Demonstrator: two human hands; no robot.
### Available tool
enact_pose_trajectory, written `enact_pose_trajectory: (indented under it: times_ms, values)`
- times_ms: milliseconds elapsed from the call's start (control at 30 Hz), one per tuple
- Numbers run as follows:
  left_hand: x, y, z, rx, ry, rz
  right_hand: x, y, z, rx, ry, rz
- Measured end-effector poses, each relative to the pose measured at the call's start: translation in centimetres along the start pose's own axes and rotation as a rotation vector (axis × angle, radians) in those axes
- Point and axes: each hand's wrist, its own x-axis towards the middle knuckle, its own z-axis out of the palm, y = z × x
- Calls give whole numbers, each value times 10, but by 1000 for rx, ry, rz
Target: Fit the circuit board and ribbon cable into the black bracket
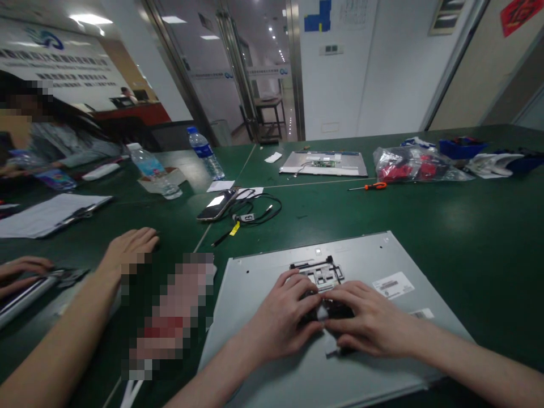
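Observation:
A large silver metal panel (272,283), like the back of a flat screen, lies on the green table in front of me. My left hand (287,314) and my right hand (369,320) meet over its middle, fingertips almost touching. Both have fingers bent around a small black part (338,310), mostly hidden by the fingers, so its exact kind does not show. Just beyond the fingers, a metal bracket (325,275) with cut-outs and black edges sits at the panel's centre. White labels (393,285) are stuck to the panel beside my right hand.
A co-worker's hand (131,249) rests at left; another person's hand (25,272) lies farther left. Ahead are a phone (216,205), a coiled black cable (255,218), bottles (206,153), an orange screwdriver (374,186), a thin panel with a circuit board (325,164) and a plastic bag (420,165).

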Motion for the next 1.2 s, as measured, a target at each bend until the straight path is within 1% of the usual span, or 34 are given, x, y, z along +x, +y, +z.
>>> enact_pose_trajectory:
  times_ms: [167,400,733,1000,1200]
  values:
    - [0,-1,0,2,-9,-1,-1,0,-5,14,-37,-2]
    - [-1,-2,1,-3,11,10,-2,3,-5,22,-49,-30]
    - [0,-3,2,24,39,17,-2,2,-4,15,6,-39]
    - [0,-4,2,25,8,6,-2,2,-5,16,-6,-34]
    - [1,-2,0,14,21,10,-1,2,-6,27,-4,-38]
